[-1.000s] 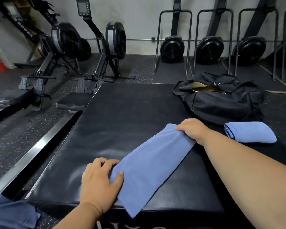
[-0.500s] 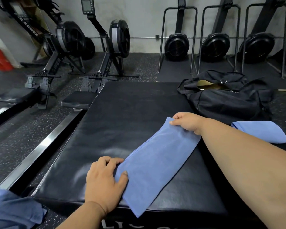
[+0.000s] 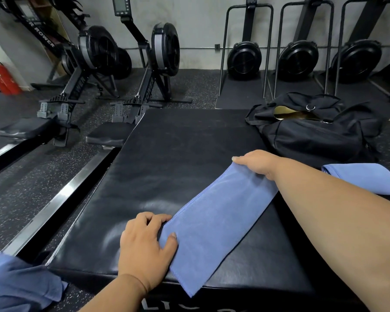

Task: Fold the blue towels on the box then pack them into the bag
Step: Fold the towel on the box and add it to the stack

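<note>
- A gym floor of speckled rubber, with rowers (image 3: 95,64) lined up against a pale wall; in the foreground a black padded box (image 3: 167,176) serves as the work surface.
- A towel (image 3: 216,224), already folded into a long strip, lies diagonally across the near right part of the box, its near corner hanging over the front edge.
- The left hand (image 3: 144,248) pinches the strip's near left edge, thumb on top of the cloth and fingers curled at the hem.
- The right hand (image 3: 257,163) holds the far end, fingers bent over it; whether they pinch or only press I cannot tell.
- The cloth looks light, soft and limp, so it will likely sag and shift unless held by both ends or corners; the smooth box top may let it slide.
- A second towel (image 3: 365,179), folded, rests at the right edge of the box, well clear of the strip.
- The bag (image 3: 313,131), black and open at the top, sits on the far right corner, just behind that second towel.
- More blue cloth (image 3: 16,287) shows at lower left, off the box.
- Nothing lies between the strip and the bag except the right forearm.
</note>
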{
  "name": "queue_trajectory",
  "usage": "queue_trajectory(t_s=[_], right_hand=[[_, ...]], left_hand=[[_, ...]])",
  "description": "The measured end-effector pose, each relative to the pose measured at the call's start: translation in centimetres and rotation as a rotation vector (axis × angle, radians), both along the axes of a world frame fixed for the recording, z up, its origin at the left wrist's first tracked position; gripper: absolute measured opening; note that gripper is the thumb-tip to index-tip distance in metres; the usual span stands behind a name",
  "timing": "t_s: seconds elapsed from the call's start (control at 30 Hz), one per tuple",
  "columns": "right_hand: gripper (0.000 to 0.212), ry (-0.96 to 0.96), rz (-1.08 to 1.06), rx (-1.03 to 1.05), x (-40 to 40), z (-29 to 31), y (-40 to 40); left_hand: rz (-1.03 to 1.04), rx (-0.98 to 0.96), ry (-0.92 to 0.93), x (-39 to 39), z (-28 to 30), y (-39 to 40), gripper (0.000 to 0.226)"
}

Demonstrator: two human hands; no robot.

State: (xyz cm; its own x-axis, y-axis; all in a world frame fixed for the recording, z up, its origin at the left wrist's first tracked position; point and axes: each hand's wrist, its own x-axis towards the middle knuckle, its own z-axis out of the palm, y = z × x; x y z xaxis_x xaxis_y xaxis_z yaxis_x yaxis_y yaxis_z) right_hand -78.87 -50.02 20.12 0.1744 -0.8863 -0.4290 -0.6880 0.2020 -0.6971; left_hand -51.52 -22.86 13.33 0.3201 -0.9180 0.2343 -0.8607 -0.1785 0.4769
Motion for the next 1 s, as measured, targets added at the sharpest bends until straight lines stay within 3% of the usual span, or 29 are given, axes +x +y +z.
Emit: queue_trajectory(t_s=[0.1,0.23,0.4,0.53,0.67,0.83,0.93,1.0], right_hand=[[0.029,0.069,0.045,-0.109,0.4,-0.5,0.1],[0.014,-0.102,0.018,-0.179,0.3,-1.2,0.1],[0.003,-0.174,-0.016,-0.205,0.5,-1.5,-0.3],[0.011,-0.186,-0.038,-0.196,0.6,-1.7,-0.8],[0.036,-0.242,-0.044,-0.209,0.5,-1.4,0.3],[0.046,0.058,0.064,-0.692,2.7,-0.8,7.0],[0.060,0.100,0.229,-0.656,3.8,-2.8,13.9],[0.062,0.284,0.315,-0.656,3.6,-4.9,17.4]], left_hand=[[-0.003,-0.001,0.000,0.0,0.0,0.1,0.034],[-0.007,0.000,-0.002,0.0,0.0,0.1,0.034],[-0.010,-0.010,0.005,-0.1,0.0,0.1,0.034],[-0.006,-0.013,0.009,-0.1,0.1,0.1,0.034],[-0.007,-0.004,0.008,-0.1,0.2,0.1,0.034],[0.003,0.009,0.014,0.0,0.2,0.1,0.034],[-0.003,0.023,0.021,-0.1,0.4,0.1,0.034],[-0.003,0.030,0.032,-0.2,0.7,0.2,0.037]])
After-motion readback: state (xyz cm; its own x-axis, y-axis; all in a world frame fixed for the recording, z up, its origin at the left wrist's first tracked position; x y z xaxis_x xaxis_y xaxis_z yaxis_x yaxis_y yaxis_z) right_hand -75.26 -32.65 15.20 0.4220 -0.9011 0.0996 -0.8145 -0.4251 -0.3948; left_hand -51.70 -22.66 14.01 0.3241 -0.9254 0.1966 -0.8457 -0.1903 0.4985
